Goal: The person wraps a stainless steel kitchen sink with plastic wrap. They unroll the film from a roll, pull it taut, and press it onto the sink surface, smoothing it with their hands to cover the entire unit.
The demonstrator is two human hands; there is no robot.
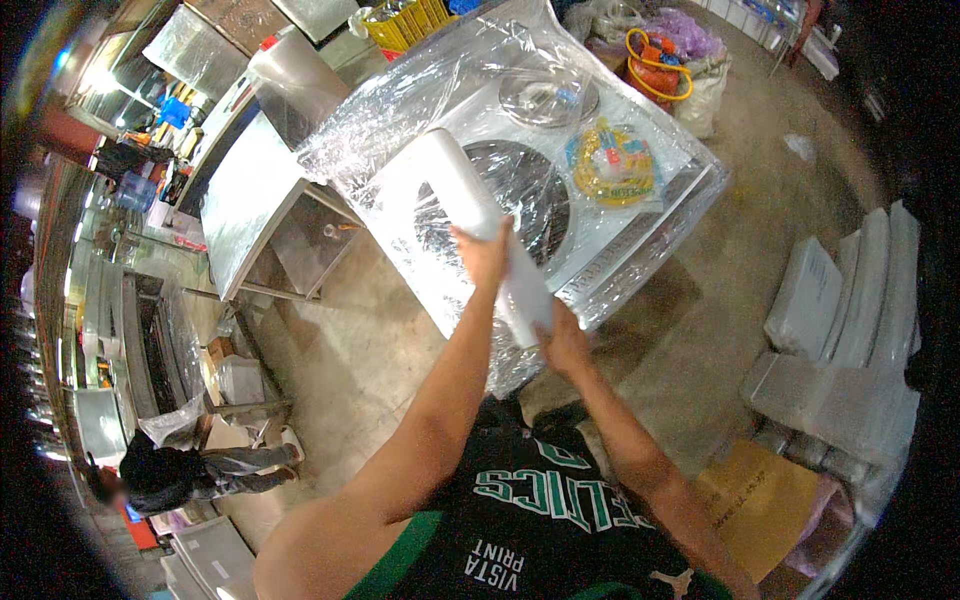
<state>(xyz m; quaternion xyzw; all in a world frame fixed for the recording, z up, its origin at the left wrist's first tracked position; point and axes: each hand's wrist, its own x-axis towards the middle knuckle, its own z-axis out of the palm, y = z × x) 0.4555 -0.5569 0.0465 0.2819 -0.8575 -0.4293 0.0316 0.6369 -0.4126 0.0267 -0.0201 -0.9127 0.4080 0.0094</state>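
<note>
Across my front I hold a long white roll of stretch film (445,175), tilted from upper left to lower right. My left hand (484,255) grips it around its middle. Near its lower end my right hand (563,340) is closed on it. Beneath the roll stands a boxy pale metal appliance (600,255) wrapped in shiny clear film, with two round dark openings on its top. A packet with a coiled yellow hose (610,165) lies under the film on its right part. Loose film bunches at the corner nearest me.
A metal table (250,200) stands to the left. At lower left is another person (190,470) in dark clothes. Long wrapped panels (850,290) and a cardboard box (755,500) are on the right. At the back are a yellow crate (410,25) and bags (690,35).
</note>
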